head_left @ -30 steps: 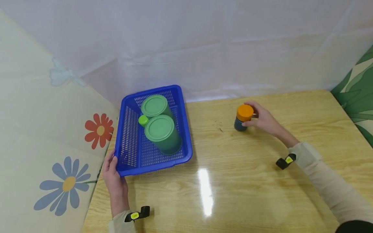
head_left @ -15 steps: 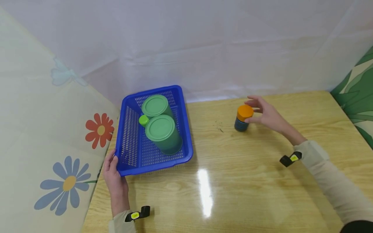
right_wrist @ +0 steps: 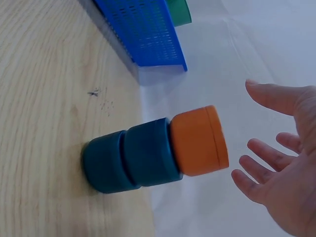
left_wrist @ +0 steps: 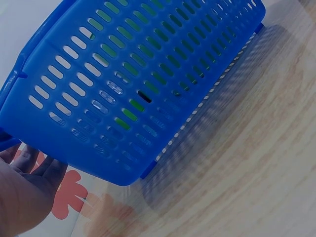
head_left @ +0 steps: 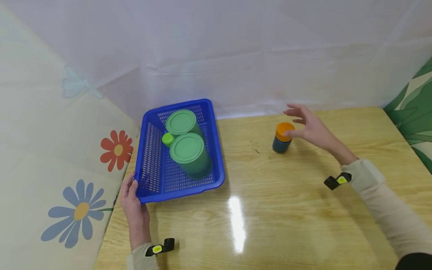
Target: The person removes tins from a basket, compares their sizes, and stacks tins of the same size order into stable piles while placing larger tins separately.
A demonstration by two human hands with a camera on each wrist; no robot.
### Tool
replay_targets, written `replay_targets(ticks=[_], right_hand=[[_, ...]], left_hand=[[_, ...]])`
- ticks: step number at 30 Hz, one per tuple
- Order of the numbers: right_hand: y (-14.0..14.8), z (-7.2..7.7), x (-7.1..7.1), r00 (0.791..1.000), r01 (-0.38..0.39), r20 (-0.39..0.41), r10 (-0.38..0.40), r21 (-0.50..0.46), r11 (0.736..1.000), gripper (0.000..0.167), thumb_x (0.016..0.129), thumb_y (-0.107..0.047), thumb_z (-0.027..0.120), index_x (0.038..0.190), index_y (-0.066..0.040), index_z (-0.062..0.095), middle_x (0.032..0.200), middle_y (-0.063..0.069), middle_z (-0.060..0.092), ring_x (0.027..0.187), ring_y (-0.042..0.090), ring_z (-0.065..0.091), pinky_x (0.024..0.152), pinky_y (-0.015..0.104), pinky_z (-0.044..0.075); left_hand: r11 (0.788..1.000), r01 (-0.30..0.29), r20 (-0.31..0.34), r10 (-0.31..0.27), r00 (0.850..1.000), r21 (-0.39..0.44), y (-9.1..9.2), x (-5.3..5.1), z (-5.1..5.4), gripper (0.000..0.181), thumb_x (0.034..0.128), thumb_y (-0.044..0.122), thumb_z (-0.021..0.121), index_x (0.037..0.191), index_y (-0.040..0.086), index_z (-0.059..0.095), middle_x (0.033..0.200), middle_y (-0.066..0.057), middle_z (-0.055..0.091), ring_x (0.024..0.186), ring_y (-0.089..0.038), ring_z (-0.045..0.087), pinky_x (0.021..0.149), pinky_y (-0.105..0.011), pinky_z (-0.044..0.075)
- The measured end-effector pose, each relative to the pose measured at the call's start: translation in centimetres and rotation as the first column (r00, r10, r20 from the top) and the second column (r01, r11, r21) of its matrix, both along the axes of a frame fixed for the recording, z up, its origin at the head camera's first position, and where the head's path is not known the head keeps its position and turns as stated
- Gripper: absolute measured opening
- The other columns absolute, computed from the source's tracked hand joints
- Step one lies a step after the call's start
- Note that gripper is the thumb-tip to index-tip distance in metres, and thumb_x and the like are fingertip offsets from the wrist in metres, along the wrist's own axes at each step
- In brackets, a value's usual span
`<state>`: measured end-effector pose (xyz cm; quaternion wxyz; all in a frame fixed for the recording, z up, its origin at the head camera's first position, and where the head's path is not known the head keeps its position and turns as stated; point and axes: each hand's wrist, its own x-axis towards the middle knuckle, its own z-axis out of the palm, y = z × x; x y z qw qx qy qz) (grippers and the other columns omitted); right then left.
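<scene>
Just off the right hand (head_left: 314,131), at its nine o'clock, the orange-topped blue stack (head_left: 281,144) is standing on the table (head_left: 287,210), long axis upright. That hand, much the nearer, is hovering with thumb and fingers spread wide, holding nothing. Over at the stack's eight o'clock, I'm seeing the left hand (head_left: 133,204) gripping the blue basket (head_left: 179,196) by its seven o'clock corner.
</scene>
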<state>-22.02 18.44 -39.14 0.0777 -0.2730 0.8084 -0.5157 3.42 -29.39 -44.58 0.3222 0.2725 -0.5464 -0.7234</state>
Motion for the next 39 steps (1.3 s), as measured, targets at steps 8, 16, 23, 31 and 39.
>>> replay_targets(ticks=[8,16,23,31,39], right_hand=[[-1.8,1.2,0.2,0.996,-0.048,-0.071,0.044,-0.056,0.997,0.083,0.089,0.004,0.079,0.157,-0.003,0.033,0.152,0.023,0.047,0.142,0.038,0.042,0.116,0.051,0.034],[-4.6,1.8,0.5,0.99,-0.121,-0.085,0.112,-0.122,0.985,0.08,0.088,0.008,0.078,0.156,-0.003,0.036,0.148,0.022,0.051,0.14,0.034,0.046,0.115,0.046,0.037],[-8.1,2.0,0.9,0.979,-0.202,-0.045,0.197,-0.165,0.965,0.079,0.089,0.007,0.077,0.156,-0.002,0.036,0.146,0.021,0.053,0.138,0.036,0.048,0.115,0.047,0.037],[-12.7,1.3,2.0,0.959,-0.278,0.016,0.284,-0.164,0.947,0.078,0.09,0.0,0.079,0.156,-0.004,0.037,0.145,0.019,0.056,0.132,0.036,0.054,0.113,0.05,0.041],[-18.3,0.6,3.1,0.927,-0.372,0.0,0.374,-0.105,0.922,0.08,0.087,-0.001,0.081,0.154,0.001,0.037,0.142,0.023,0.058,0.132,0.036,0.055,0.111,0.049,0.043]], left_hand=[[1.0,0.0,0.007,0.0,1.0,0.004,0.2,0.1,0.2,0.039,0.1102,0.022,0.051,0.146,0.008,0.058,0.14,0.0,0.055,0.125,-0.018,0.051,0.097,-0.02,0.048],[1.0,0.008,0.017,-0.009,1.0,0.005,0.2,0.0,0.1,0.039,0.1103,0.023,0.051,0.146,0.009,0.059,0.139,-0.001,0.056,0.123,-0.018,0.053,0.096,-0.019,0.049],[1.0,0.0,0.015,0.0,1.0,0.009,0.1,0.2,0.1,0.039,0.1104,0.022,0.05,0.146,0.009,0.059,0.138,-0.001,0.057,0.124,-0.018,0.052,0.098,-0.02,0.048],[1.0,0.003,0.017,-0.003,1.0,0.005,0.2,0.2,0.3,0.04,0.1104,0.022,0.05,0.147,0.007,0.057,0.137,-0.001,0.057,0.122,-0.017,0.053,0.097,-0.02,0.048],[1.0,-0.002,0.018,0.001,1.0,0.013,0.1,0.2,0.3,0.04,0.1103,0.022,0.051,0.147,0.007,0.057,0.138,-0.001,0.058,0.122,-0.018,0.054,0.096,-0.02,0.049]])
